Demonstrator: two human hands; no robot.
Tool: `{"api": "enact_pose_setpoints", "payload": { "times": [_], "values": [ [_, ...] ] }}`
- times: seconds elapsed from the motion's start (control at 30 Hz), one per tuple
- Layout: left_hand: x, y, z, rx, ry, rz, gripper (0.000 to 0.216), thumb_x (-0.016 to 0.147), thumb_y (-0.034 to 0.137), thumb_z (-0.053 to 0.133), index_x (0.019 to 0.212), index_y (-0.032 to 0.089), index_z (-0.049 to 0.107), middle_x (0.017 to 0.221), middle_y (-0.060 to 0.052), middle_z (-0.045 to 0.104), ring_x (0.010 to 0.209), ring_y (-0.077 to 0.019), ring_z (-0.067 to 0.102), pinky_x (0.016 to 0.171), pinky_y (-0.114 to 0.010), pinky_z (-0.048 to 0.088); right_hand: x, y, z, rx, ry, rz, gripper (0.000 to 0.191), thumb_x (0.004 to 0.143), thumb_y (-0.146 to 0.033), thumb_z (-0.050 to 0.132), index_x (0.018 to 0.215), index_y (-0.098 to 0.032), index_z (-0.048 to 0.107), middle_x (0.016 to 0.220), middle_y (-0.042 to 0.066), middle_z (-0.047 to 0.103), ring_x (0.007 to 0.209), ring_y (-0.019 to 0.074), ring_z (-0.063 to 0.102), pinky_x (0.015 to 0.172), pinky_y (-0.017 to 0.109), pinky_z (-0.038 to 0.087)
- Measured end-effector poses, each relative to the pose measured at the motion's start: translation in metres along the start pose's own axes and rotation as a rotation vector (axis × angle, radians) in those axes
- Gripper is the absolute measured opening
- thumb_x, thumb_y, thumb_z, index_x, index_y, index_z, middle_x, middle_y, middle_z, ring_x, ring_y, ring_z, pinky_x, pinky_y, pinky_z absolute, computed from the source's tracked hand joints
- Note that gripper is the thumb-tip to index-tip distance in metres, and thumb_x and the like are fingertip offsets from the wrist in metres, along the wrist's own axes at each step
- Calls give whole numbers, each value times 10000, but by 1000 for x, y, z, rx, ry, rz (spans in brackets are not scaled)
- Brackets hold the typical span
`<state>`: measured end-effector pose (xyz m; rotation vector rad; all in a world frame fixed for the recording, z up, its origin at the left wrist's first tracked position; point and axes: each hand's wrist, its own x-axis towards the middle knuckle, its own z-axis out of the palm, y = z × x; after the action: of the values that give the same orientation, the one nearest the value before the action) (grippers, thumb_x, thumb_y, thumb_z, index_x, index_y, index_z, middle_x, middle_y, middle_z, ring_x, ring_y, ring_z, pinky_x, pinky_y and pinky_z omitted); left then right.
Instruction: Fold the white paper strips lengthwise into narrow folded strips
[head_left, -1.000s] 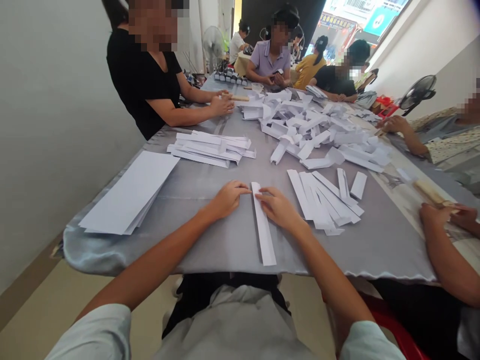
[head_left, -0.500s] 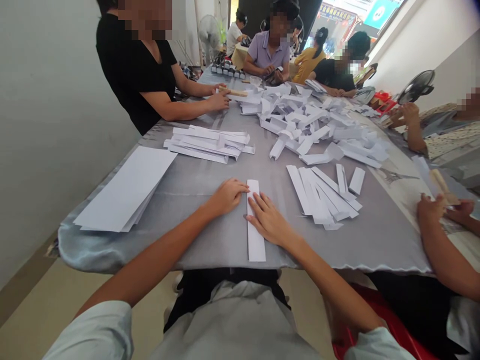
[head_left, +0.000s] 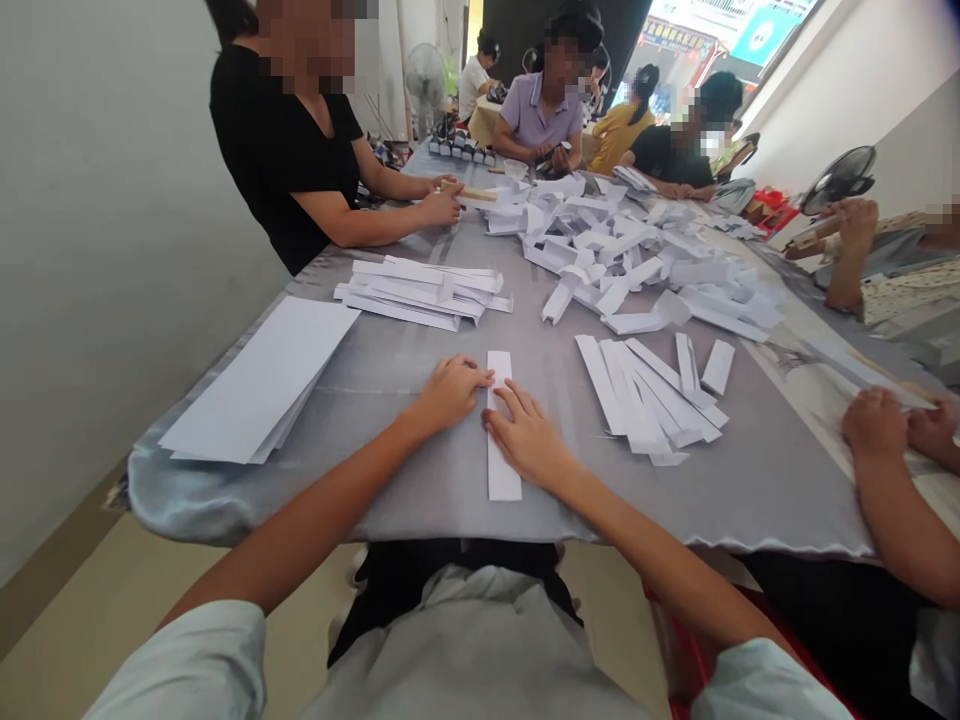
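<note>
A narrow folded white paper strip (head_left: 502, 478) lies lengthwise on the grey tablecloth (head_left: 420, 480) in front of me. My left hand (head_left: 448, 392) rests at its left edge with fingers curled, the fingertips touching the strip near its far end. My right hand (head_left: 527, 438) lies flat across the strip's middle, fingers stretched out and pressing it down. Neither hand lifts the strip off the table.
A stack of flat white sheets (head_left: 262, 380) lies to my left, a pile of folded strips (head_left: 424, 290) beyond it, and more folded strips (head_left: 652, 395) to my right. A big heap of folded paper (head_left: 630, 250) fills the table's middle. Other people's hands (head_left: 874, 425) work around the table.
The strip has turned from slanting to nearly straight and sits a little farther left. My right hand has slid onto it from the right side and now lies flat over its middle.
</note>
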<state>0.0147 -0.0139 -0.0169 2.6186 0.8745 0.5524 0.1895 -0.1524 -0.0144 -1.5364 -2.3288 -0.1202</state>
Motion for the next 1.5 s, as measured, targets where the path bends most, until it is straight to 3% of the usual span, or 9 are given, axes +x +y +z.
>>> {"api": "enact_pose_setpoints", "payload": {
  "times": [0.17, 0.37, 0.47, 0.6, 0.77, 0.93, 1.23, 1.4, 1.5],
  "values": [
    [0, 2, -1, 62, -1, -28, 521, 911, 36, 535, 1283, 277, 810, 1231, -80, 818, 1296, -328, 611, 1054, -513, 462, -18, -18, -8, 19, 25, -58, 298, 1098, -153, 490, 1289, -86, 709, 1440, 267, 622, 1568, 397, 426, 1200, 589, 490],
    [0, 7, -4, 95, -21, -46, 491, 938, 64, 533, 1273, 282, 818, 1295, -58, 808, 1319, -359, 602, 1046, -535, 453, -55, -48, -24, 8, -8, -147, 341, 1050, -114, 531, 1332, 6, 679, 1414, 304, 630, 1487, 431, 496, 1154, 584, 541],
    [-2, 9, -11, 55, -46, -45, 326, 961, 287, 683, 1255, 297, 824, 1376, -44, 778, 1336, -373, 591, 1093, -555, 437, -68, -65, -29, 7, -39, -152, 368, 1029, -94, 533, 1356, -10, 679, 1397, 285, 653, 1423, 394, 558, 1182, 566, 536],
    [-2, 7, -19, -48, -107, -44, 588, 809, 590, 882, 1313, 301, 799, 1472, -43, 726, 1380, -389, 569, 1157, -576, 398, -77, -77, -24, -23, -31, -122, 416, 1007, -87, 529, 1385, 20, 666, 1373, 276, 667, 1359, 387, 602, 1220, 564, 519],
    [23, -5, -14, -194, 18, -190, 328, 750, 442, 947, 1009, 259, 863, 1131, -51, 847, 1114, -319, 692, 1011, -457, 500, -82, -82, -11, 24, -9, -58, 499, 980, -73, 540, 1465, 15, 621, 1410, 273, 650, 1422, 389, 561, 1248, 567, 505],
    [61, -20, -8, -235, 95, -336, 230, 693, 340, 957, 779, 217, 783, 856, -33, 807, 819, -230, 691, 767, -350, 494, -85, -88, -7, 47, 20, -41, 506, 969, -78, 568, 1447, 78, 625, 1412, 294, 654, 1449, 415, 560, 1238, 506, 537],
    [78, -21, 1, -174, 274, -462, 162, 816, 335, 826, 808, 221, 710, 824, -31, 757, 781, -218, 668, 730, -334, 466, -83, -92, -2, 122, 126, 19, 524, 923, -42, 596, 1431, 81, 637, 1418, 301, 660, 1465, 394, 574, 1239, 458, 548],
    [64, -10, -2, -183, 375, -357, 124, 993, 327, 593, 1022, 223, 654, 888, -32, 699, 821, -204, 653, 817, -341, 510, -79, -92, -8, 141, 102, 24, 488, 972, -82, 563, 1428, 76, 640, 1413, 292, 671, 1450, 381, 588, 1245, 462, 541],
    [46, 2, -10, -242, 326, -195, 249, 969, 435, 670, 1095, 231, 605, 881, -12, 650, 840, -202, 634, 847, -348, 503, -78, -93, -10, 160, 82, 49, 486, 985, -99, 546, 1436, 54, 639, 1416, 277, 674, 1447, 375, 587, 1248, 483, 532]
  ]
}}
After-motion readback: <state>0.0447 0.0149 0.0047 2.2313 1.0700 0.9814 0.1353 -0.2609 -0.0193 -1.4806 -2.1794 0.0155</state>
